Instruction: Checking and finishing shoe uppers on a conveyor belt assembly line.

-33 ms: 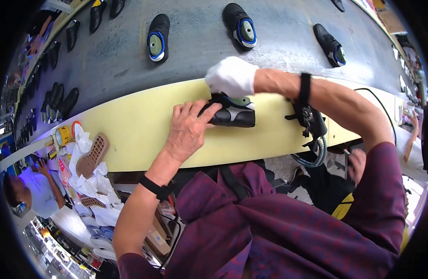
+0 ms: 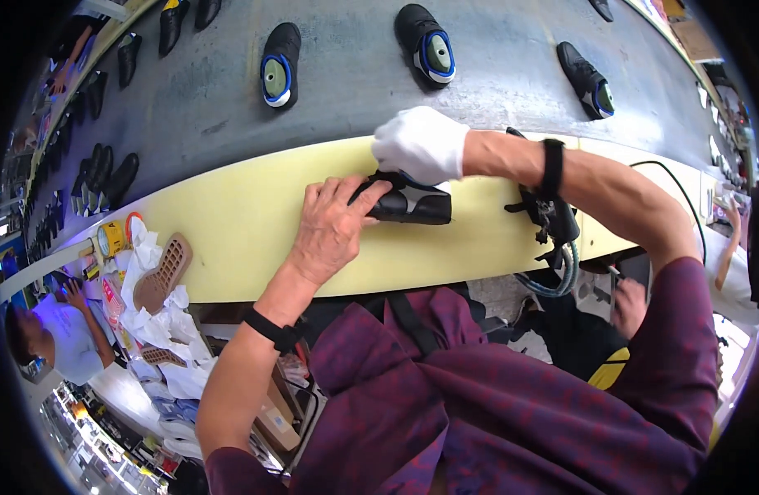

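Observation:
A black shoe (image 2: 412, 208) with a grey-white side panel lies on its side on the pale yellow worktop (image 2: 256, 223). My bare left hand (image 2: 334, 221) is closed over its left end, thumb and fingers pressing on the upper. Above the shoe's opening, my right hand (image 2: 421, 147) in a white glove is curled closed. Its fingertips are turned away, so what they hold, if anything, is hidden. The glove covers most of the opening.
Beyond the worktop, a grey surface (image 2: 338, 107) carries several black shoes with green inserts (image 2: 437, 51). A black tool with hoses (image 2: 549, 216) sits to the right. At left are a brown sole (image 2: 161, 276), crumpled paper and yellow tape (image 2: 111, 238). Other people work on both sides.
My gloved right hand has moved slightly right and nearer to me, now covering the green insert in the held shoe. My left hand keeps its grip almost unmoved.

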Motion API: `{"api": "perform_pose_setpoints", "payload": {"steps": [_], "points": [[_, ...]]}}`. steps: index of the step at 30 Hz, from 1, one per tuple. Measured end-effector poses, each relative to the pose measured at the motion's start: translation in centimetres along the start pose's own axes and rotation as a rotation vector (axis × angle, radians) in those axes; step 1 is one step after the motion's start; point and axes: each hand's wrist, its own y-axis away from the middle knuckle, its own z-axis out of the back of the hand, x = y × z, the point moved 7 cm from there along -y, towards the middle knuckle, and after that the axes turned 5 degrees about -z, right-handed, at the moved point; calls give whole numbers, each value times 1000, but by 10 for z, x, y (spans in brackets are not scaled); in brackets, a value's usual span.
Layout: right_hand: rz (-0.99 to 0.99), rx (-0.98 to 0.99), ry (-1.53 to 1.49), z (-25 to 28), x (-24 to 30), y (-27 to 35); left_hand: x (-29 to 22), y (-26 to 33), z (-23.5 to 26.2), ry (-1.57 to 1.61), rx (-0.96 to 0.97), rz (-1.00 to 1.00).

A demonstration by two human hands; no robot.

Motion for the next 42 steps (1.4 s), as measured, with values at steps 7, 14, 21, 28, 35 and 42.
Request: {"api": "perform_pose_setpoints", "payload": {"steps": [7,14,21,28,35,42], "points": [[119,-55,17,7,26,40,0,-8,-2,6,27,-32],[112,10,162,-7,40,52,5,-10,0,85,33,-35],[-270,131,402,-26,77,58,3,0,-4,49,-11,-82],[-728,-117,-379,9,20,92,-23,35,15,-180,-92,-346],[-733,-42,-1337,-53,87,75,-18,50,80,-264,-90,-227],[-747,-254,-1454,-37,115,48,20,113,59,793,-430,598]]}}
